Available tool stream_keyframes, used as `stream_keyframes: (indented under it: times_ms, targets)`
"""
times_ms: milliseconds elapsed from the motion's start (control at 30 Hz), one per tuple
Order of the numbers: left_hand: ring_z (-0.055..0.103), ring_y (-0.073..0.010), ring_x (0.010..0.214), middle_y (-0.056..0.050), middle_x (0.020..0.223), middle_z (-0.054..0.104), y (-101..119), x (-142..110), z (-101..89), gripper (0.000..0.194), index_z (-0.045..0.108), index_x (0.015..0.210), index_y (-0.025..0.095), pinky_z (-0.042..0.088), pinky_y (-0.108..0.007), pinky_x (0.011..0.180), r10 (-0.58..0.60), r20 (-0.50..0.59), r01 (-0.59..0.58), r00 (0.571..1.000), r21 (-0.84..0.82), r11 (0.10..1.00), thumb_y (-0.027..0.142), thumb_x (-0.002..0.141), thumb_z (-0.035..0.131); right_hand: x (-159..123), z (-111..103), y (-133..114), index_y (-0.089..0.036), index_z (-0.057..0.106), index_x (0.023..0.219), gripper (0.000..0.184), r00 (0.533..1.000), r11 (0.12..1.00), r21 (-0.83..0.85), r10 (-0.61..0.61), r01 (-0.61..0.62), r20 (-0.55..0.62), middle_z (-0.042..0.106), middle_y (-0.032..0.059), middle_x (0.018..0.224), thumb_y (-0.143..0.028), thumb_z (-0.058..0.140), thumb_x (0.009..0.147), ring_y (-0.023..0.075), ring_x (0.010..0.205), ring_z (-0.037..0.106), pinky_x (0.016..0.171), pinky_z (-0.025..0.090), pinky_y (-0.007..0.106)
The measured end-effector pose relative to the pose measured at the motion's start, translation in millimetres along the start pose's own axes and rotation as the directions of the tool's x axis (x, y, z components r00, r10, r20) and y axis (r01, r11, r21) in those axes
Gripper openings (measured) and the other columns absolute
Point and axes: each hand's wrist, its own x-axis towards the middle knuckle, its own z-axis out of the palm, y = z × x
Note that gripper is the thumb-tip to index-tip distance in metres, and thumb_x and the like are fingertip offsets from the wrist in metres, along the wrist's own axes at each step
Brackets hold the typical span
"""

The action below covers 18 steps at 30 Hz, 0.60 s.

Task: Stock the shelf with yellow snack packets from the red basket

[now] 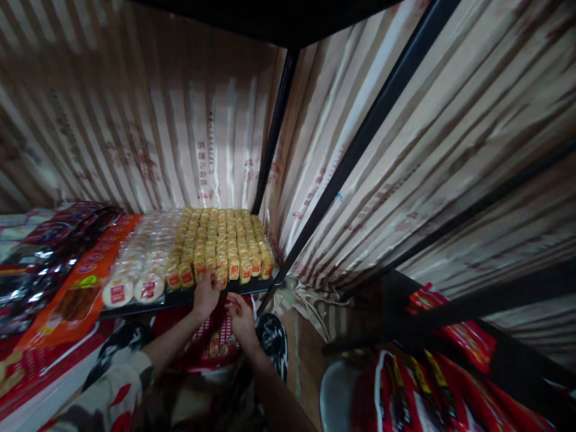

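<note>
Rows of small yellow wrapped snack packs (225, 234) with red labels stand on a black tray (240, 289). At the front edge of these rows is my left hand (207, 297), its fingers bent round a pack in the front row; part of that pack is hidden. My right hand (240, 318) is just to the right and lower, in front of the tray edge. Its fingers are loosely curled and apart, with nothing visible in them. Round white wrapped snacks (149, 288) with red labels fill the tray's left side.
An orange snack bag (78, 300) and dark shiny packs (45, 270) lie to the left. Below the tray is a red printed package (198, 345). Black frame bars (346, 162) cross in front of pleated curtains (180, 138). Red packets (432, 390) sit at lower right.
</note>
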Motion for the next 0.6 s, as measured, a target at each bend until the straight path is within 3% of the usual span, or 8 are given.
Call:
stream_keyframes:
  times_ms: [333, 500, 600]
  targets:
    - [0.059, -0.0195, 0.084, -0.008, 0.094, 0.053, 3, -2, 3.0, 0.031, 0.049, 0.108, 0.013, 0.049, -0.033, 0.076, 0.075, -0.048, -0.078, 0.996, -0.050, 0.996, 0.024, 0.079, 0.046, 29, -10, -45, -0.022, 0.061, 0.106, 0.034, 0.971, 0.923, -0.309, -0.239, 0.231, 0.012, 0.062, 0.0057, 0.101, -0.015, 0.044, 0.079, 0.0181, 0.094, 0.057, 0.087, 0.045, 0.033]
    - [0.059, -0.0144, 0.068, -0.009, 0.100, 0.050, 2, -3, 1.7, 0.032, 0.043, 0.113, 0.013, 0.051, -0.031, 0.070, 0.084, -0.064, -0.089, 0.994, -0.065, 0.994, 0.024, 0.083, 0.039, 32, -12, -63, -0.019, 0.060, 0.112, 0.035, 0.903, 0.732, -0.559, -0.422, 0.390, 0.078, 0.059, 0.0090, 0.103, -0.016, 0.037, 0.086, 0.0198, 0.099, 0.051, 0.090, 0.041, 0.033]
    - [0.059, -0.0162, 0.074, -0.010, 0.098, 0.050, 2, -10, -0.8, 0.029, 0.045, 0.110, 0.012, 0.051, -0.031, 0.070, 0.139, -0.065, -0.141, 0.988, -0.019, 0.990, 0.021, 0.084, 0.036, 45, -14, -82, -0.020, 0.060, 0.113, 0.034, 0.877, 0.584, -0.704, -0.465, 0.404, 0.118, 0.058, 0.0091, 0.099, -0.017, 0.039, 0.087, 0.0214, 0.096, 0.049, 0.086, 0.041, 0.033]
